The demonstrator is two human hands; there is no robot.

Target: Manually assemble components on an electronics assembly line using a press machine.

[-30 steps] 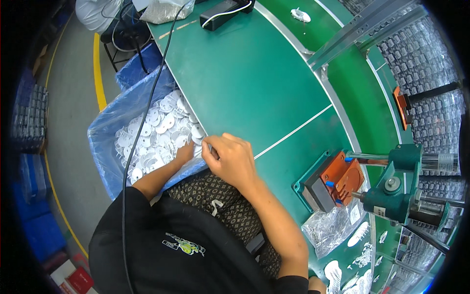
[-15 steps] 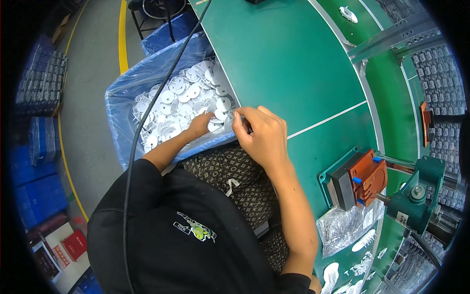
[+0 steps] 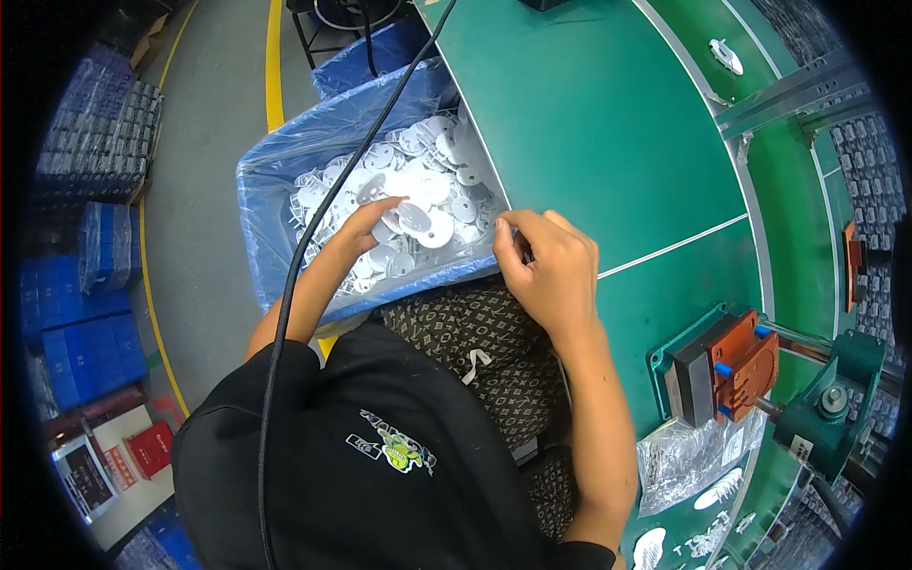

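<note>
A deep blue bin lined with clear film stands at the left of the table, heaped with white round plastic discs that have small holes and thin prongs. My left hand reaches in over the heap, its fingers closed on the edge of white plastic discs. Its fingertips are partly hidden behind them. Close to the bin's right rim, beside the table edge, my right hand is curled with thumb and forefinger together. Nothing shows in it, and the palm side is partly hidden.
A green table lies on the right. On it stand an orange-and-black fixture with a green clamp, a clear plastic bag and white parts. A black cable hangs across the bin. Blue boxes stand at far left.
My left hand has come up from among the discs and now holds some above the heap. My right hand stays curled by the bin's rim. The whole view has shifted slightly.
</note>
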